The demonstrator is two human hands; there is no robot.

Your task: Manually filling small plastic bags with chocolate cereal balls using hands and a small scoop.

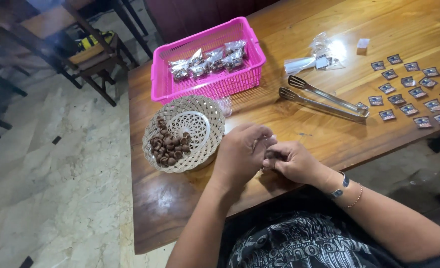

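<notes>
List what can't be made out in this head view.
- Item between the left hand and right hand: hidden by curled fingers, head view.
- Small cards: print too small; row cut off by the right edge.
- Packets in the pink basket: contents blurred by glare on the wrap.
- Clear bags: washed out by reflection.

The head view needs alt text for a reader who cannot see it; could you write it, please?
A person's left hand and right hand meet at the edge of a wooden table, beside a white basket of brown sweets. Behind lie a pink basket, metal tongs and small stickers.
</notes>
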